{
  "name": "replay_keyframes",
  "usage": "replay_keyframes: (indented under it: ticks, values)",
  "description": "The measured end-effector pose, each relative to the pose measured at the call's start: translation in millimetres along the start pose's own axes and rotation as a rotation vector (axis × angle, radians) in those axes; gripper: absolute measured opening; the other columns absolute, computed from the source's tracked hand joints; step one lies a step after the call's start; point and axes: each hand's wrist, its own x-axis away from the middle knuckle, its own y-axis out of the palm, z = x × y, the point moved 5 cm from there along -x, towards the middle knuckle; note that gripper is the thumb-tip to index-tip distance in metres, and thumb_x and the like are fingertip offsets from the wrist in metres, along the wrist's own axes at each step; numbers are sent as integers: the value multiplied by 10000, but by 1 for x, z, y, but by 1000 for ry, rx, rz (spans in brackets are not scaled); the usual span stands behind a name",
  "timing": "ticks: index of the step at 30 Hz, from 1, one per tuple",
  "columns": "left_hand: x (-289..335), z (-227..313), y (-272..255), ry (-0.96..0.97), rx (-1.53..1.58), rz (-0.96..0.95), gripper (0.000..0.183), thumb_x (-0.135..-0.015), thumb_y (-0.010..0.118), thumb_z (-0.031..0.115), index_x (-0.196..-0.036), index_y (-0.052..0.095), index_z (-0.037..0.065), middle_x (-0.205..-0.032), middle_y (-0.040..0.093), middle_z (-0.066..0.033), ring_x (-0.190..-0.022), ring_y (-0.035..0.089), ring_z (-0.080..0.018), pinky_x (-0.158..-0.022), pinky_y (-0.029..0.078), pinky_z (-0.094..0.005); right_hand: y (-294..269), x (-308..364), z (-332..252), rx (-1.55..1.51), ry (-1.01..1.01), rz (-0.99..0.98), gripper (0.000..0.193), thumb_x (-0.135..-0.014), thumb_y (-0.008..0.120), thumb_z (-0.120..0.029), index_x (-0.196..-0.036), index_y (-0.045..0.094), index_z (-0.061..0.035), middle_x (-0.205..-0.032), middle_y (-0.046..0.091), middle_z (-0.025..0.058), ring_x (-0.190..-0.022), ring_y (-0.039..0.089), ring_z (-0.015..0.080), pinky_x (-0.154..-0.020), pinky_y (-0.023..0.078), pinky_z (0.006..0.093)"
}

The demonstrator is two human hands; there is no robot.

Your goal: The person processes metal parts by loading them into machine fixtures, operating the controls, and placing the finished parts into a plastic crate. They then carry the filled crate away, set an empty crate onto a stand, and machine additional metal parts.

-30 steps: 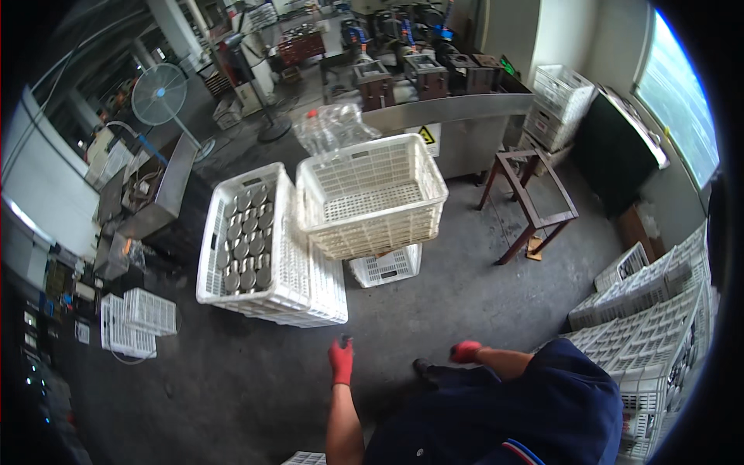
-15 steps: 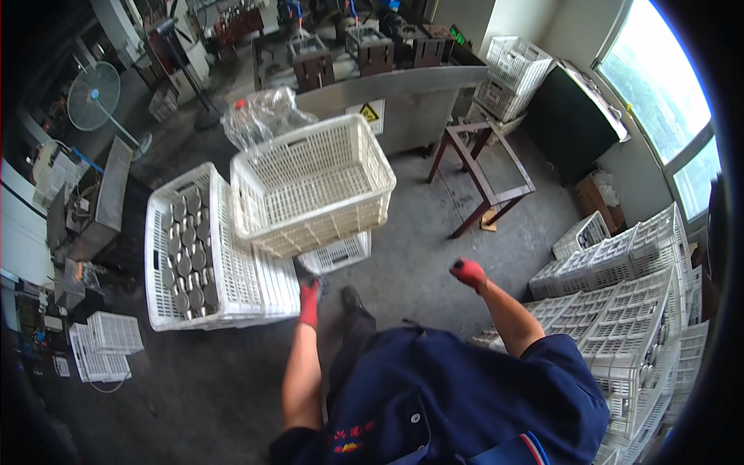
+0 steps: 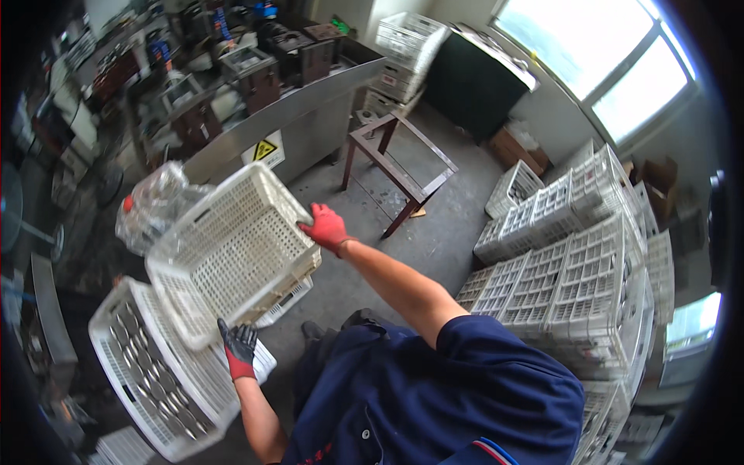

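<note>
A white plastic crate (image 3: 240,240) with lattice walls, nothing visible inside it, stands tilted in view in front of me. My right hand (image 3: 327,229), in a red glove, has its fingers closed over the crate's right rim. By the crate's near left corner is my left hand (image 3: 239,349), its glove red with dark fingers. Those fingers are stretched out and apart; whether they touch the crate, I cannot tell. Left of it, another white crate (image 3: 105,341) holds rows of round metal parts (image 3: 151,372). Part of a further white crate (image 3: 285,302) shows underneath the first.
Stacks of white crates (image 3: 570,263) line the right side. A brown metal frame stand (image 3: 422,190) is on the floor ahead. Clear plastic wrapping (image 3: 163,205) lies beyond the crate, before a metal workbench (image 3: 310,116) with a yellow warning sign (image 3: 263,149).
My view has turned to the right. My right hand has come across to the crate's right rim and closed on it. My left hand has risen to the near left corner, fingers spread.
</note>
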Motion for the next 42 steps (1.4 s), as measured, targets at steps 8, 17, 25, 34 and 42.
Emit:
replay_keyframes:
  ticks: [8, 17, 25, 34, 42]
  values:
    - [-39, 1, 9, -112, 127, 148, 851, -702, 731, 633, -1274, 550, 30, -1302, 535, -166, -1153, 532, -303, -998, 453, -463, 47, -51, 10, -239, 128, -218, 794, -793, 684, -524, -1373, 433, -43, -1252, 569, 220, -1182, 558, 366, -983, 467, 440]
    - [6, -28, 104, -18, 114, 324, 416, -791, 698, 297, -1116, 644, 43, -1053, 697, -138, -920, 675, -254, -767, 588, -359, 59, -147, 119, -320, 181, -480, 605, -753, 680, -398, -1221, 567, -33, -1211, 635, 203, -1162, 597, 346, -963, 490, 441]
    - [100, -81, 331, 19, 10, 363, 362, -825, 667, 289, -1092, 637, 46, -980, 703, -103, -851, 682, -220, -726, 595, -336, -119, -137, 288, -546, 198, -496, 722, -723, 668, -495, -1296, 598, -61, -1235, 649, 190, -1157, 611, 342, -980, 475, 402]
    - [-17, -145, 596, -116, -380, -247, 366, -908, 641, 275, -1208, 576, 76, -1098, 678, -105, -900, 677, -221, -653, 545, -316, -315, -72, 489, -522, 514, 127, 626, -821, 703, -385, -1325, 558, -45, -1159, 617, 216, -1150, 578, 347, -957, 478, 411]
    - [-140, -175, 795, -43, -718, -500, 354, -924, 673, 332, -1167, 632, 78, -985, 712, -50, -858, 690, -180, -723, 558, -339, -293, -94, 580, -1314, 585, 565, 356, -802, 684, -35, -1143, 585, -16, -937, 650, 92, -810, 636, 206, -745, 536, 357]
